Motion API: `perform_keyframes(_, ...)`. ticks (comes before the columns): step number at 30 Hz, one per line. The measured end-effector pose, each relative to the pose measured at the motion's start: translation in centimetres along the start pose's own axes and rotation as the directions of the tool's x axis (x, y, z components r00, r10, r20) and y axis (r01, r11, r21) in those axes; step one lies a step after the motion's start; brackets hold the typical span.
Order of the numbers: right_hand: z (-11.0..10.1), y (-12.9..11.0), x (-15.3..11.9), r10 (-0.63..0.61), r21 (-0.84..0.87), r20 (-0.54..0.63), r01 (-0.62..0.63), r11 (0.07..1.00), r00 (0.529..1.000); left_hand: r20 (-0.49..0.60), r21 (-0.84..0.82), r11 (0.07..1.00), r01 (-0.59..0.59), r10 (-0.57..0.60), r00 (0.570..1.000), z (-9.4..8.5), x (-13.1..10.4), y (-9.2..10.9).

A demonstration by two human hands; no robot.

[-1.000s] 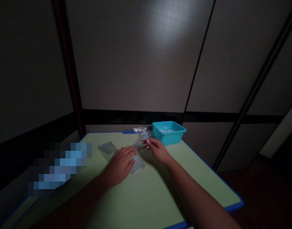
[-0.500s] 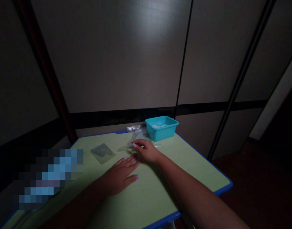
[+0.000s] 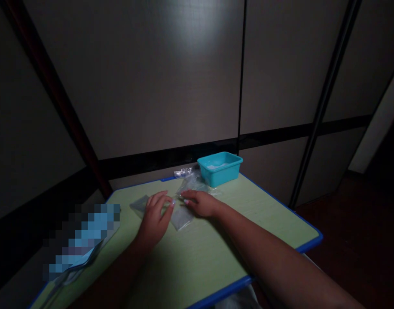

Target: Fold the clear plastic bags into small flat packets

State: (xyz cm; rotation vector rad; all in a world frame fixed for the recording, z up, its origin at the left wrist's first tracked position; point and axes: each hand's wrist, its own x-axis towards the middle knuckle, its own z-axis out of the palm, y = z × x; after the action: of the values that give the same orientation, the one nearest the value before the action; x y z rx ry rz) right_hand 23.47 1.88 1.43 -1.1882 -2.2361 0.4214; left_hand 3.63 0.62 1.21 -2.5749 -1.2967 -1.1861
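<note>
A small clear plastic bag (image 3: 183,218) lies on the table between my hands, its far edge partly covered by my fingers. My left hand (image 3: 156,216) is closed in a pinch, thumb and index fingertip together at the bag's far left side. From the right, my right hand (image 3: 200,203) has its thumb and fingers closed at the bag's far right side. Under and beyond my left fingers is another flat clear bag (image 3: 138,206), partly hidden. Crumpled clear plastic bags (image 3: 192,183) lie just past my right fingertips.
A turquoise plastic basket (image 3: 221,174) with pale contents stands at the table's far right corner. A blurred-out blue item (image 3: 87,240) lies along the left side. The light green table (image 3: 216,249) has a blue edge, and cabinet panels (image 3: 171,86) rise behind it.
My left hand has gone from flat, spread fingers to a pinch and moved up and left, uncovering the bag. My right hand stays near the same spot. The view has shifted slightly.
</note>
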Motion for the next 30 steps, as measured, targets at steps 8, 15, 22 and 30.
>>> perform_keyframes(8,0.0,-1.1,-0.5,0.079,-0.172,0.274,-0.031,0.985,0.958,0.147,0.098,0.995,0.022,-0.037,0.988,1.5,-0.6,-1.3)
perform_keyframes(15,-0.3,-1.2,-0.6,0.167,-0.236,0.339,-0.088,0.968,0.926,0.249,0.132,0.988,0.082,-0.113,0.962,1.7,-1.0,-1.9)
perform_keyframes(22,-0.6,-1.7,-0.6,0.262,-0.255,0.403,-0.168,0.952,0.877,0.277,0.193,0.975,0.108,-0.159,0.948,1.3,-0.9,-1.7)
perform_keyframes(30,-0.4,-1.1,-0.5,0.15,-0.119,0.235,-0.124,0.985,0.96,0.158,0.127,0.992,0.018,-0.038,0.987,0.7,-0.4,-1.3)
